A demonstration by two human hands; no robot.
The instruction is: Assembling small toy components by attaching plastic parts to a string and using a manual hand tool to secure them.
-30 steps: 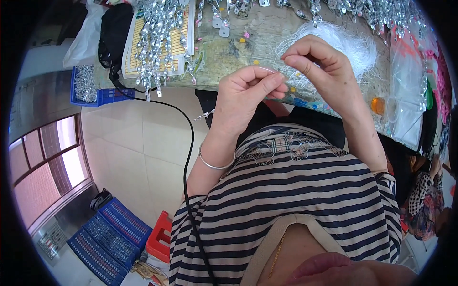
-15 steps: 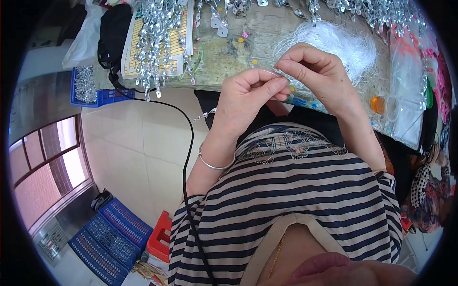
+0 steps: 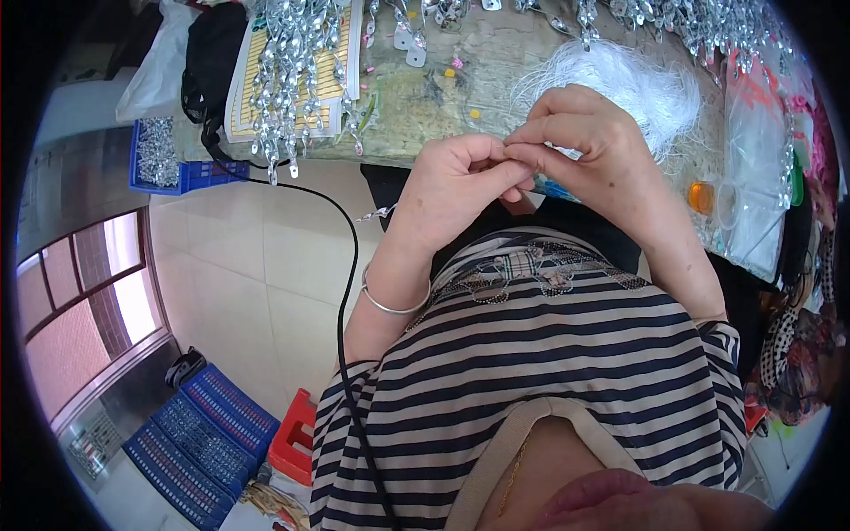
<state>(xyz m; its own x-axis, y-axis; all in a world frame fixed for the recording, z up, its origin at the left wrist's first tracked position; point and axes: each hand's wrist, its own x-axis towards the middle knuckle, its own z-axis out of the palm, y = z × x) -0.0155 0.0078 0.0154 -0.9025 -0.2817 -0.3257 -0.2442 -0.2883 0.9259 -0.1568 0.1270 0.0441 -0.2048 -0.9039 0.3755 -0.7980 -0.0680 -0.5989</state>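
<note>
In the head view, the right hand [image 3: 611, 146] has closed the gap to the left hand [image 3: 452, 186] since a second ago, bringing both to one spot by the desk's [image 3: 416, 106] near edge; both pinches are closed, fingers meeting, their contents hidden, so I cannot tell what they grip. From there, one white thread heap [image 3: 660, 102] lies at two o'clock; one silver strand [image 3: 376, 214] shows at eight; one orange container [image 3: 701, 196] sits at three; the silver tangle [image 3: 274, 97] at ten defies counting.
</note>
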